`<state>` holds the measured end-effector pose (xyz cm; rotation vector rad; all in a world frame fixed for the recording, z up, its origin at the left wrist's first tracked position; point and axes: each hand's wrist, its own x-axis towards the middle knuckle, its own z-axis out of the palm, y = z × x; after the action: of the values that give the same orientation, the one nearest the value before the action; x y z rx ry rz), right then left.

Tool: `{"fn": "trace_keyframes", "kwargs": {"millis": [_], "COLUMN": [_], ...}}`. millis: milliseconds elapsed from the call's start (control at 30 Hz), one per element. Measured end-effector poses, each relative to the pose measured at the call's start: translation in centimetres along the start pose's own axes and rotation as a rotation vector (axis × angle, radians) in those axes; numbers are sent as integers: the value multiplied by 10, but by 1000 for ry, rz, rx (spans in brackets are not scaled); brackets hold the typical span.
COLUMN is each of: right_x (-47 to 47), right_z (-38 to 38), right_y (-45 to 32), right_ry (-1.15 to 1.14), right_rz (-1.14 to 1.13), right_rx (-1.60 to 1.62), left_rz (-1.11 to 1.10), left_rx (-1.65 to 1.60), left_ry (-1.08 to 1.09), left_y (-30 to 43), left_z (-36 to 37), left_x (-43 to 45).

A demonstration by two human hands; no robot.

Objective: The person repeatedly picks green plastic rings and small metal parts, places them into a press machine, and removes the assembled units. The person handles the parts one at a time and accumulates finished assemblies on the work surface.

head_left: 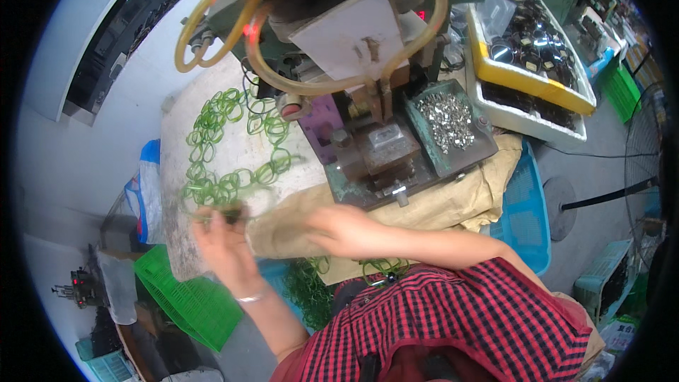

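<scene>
My left hand (225, 246) is at the near end of a chain of thin green plastic-looking loops (228, 180) on the worktable. A blurred green loop (262, 193) shows at its fingertips and seems held there. My right hand (342, 229), also blurred, is over brown paper or cloth (289, 217) in front of a bench press machine (384, 143); its fingers are too smeared to tell whether anything is in them. The press has a metal block (387, 140) under its head. Beside it a green metal tray (451, 159) holds many small shiny metal pieces (445, 119).
Yellowish hoses (318, 87) loop in front of the press. White foam boxes (530, 109) with dark round parts stand at right. More green loops (310, 292) lie below, near my lap. A green crate (191, 297) is at left, a blue basket (525, 212) at right, beside a stand base (559, 209).
</scene>
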<state>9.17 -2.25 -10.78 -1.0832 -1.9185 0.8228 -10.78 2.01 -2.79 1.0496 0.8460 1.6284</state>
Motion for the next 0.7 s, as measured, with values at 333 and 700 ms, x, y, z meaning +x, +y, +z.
{"fn": "trace_keyframes", "kwargs": {"millis": [333, 700], "right_x": [-114, -72], "right_z": [-165, -175], "right_y": [83, 95], "right_ry": [739, 746], "right_rz": [425, 296], "right_rx": [-932, -804], "left_rz": [194, 241], "left_rx": [294, 406], "left_ry": [-497, -469], "left_y": [-26, -32], "left_z": [168, 192], "left_x": [-23, -18]}}
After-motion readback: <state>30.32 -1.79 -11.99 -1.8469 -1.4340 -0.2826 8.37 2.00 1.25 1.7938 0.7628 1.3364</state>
